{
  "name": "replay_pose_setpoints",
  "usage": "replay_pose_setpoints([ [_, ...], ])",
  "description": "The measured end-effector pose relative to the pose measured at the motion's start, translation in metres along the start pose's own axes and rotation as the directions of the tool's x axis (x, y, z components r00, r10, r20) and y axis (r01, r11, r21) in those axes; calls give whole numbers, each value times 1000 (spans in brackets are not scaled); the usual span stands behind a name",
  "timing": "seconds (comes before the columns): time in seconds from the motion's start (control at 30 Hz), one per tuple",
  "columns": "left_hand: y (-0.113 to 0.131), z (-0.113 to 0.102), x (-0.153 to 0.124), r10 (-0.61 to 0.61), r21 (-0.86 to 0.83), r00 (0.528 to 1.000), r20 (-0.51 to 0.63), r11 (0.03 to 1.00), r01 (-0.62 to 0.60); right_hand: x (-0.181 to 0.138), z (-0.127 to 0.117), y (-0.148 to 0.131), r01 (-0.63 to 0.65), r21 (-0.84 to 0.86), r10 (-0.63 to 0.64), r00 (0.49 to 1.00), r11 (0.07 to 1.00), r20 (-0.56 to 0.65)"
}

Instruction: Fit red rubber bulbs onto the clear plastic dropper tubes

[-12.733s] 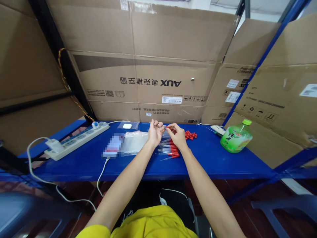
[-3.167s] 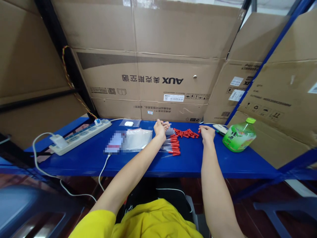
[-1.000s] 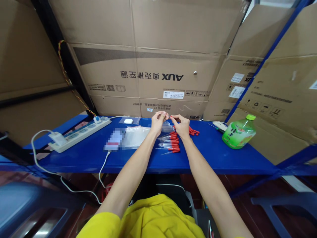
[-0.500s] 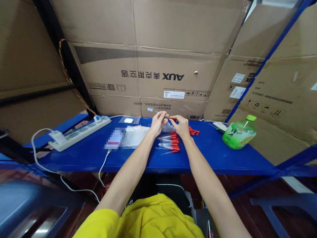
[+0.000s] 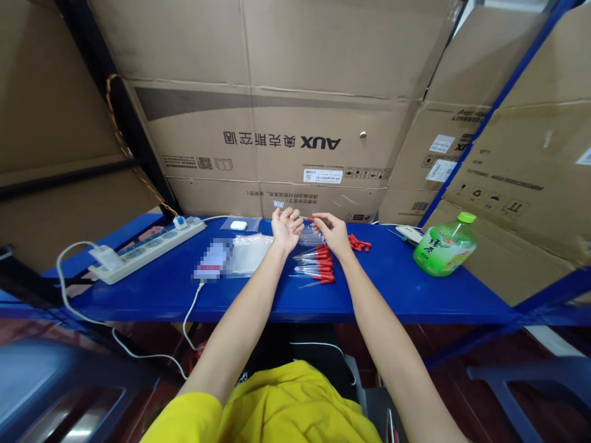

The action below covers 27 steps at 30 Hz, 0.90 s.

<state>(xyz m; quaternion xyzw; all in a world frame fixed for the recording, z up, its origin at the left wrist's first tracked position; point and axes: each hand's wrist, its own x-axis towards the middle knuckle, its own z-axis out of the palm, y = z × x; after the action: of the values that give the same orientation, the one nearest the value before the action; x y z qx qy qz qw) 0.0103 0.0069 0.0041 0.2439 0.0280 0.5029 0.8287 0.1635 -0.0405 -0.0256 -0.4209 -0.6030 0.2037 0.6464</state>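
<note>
My right hand point(image 5: 335, 234) pinches the red rubber bulb of a dropper point(image 5: 308, 219) above the back of the blue table. Its thin tube points left toward my left hand point(image 5: 287, 231), which is turned palm up with the thumb apart and the fingers loosely curled. Whether the left fingers touch the tube is hard to see. Below my hands lies a row of finished-looking droppers point(image 5: 323, 264) with red bulbs and clear tubes. Behind them are clear tubes without bulbs point(image 5: 310, 237), partly hidden by my hands. A small pile of loose red bulbs point(image 5: 358, 243) sits right of my right hand.
Clear plastic bags point(image 5: 249, 255) and a blurred phone point(image 5: 213, 259) lie to the left, near a white power strip point(image 5: 152, 247). A white case point(image 5: 239, 225) rests behind. At the right stands a green bottle point(image 5: 444, 246). Cardboard point(image 5: 277, 117) walls the back.
My left hand has turned from a pinch to palm up with its fingers loosened, shifting slightly left. My right hand still holds the dropper's bulb, a little further left.
</note>
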Motion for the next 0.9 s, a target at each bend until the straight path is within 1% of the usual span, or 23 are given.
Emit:
replay_pose_setpoints([
  [0.1,2,0,-1,25,9,999,-43,1000,-24,1,2,-1,-73,117,71,997,990,20],
  [0.23,1,0,-1,42,15,996,-76,999,-41,0,3,-3,-119,171,114,993,978,39],
  [0.43,-3,-1,-1,51,3,998,-41,999,-51,-2,3,-7,-86,170,87,996,982,-2],
  [0.7,-7,1,-2,32,-42,999,-40,999,-34,-4,5,-9,-81,157,86,996,984,-25],
  [0.9,-9,1,-1,32,-15,999,-34,999,-33,-4,3,-7,-62,164,68,997,985,-33],
])
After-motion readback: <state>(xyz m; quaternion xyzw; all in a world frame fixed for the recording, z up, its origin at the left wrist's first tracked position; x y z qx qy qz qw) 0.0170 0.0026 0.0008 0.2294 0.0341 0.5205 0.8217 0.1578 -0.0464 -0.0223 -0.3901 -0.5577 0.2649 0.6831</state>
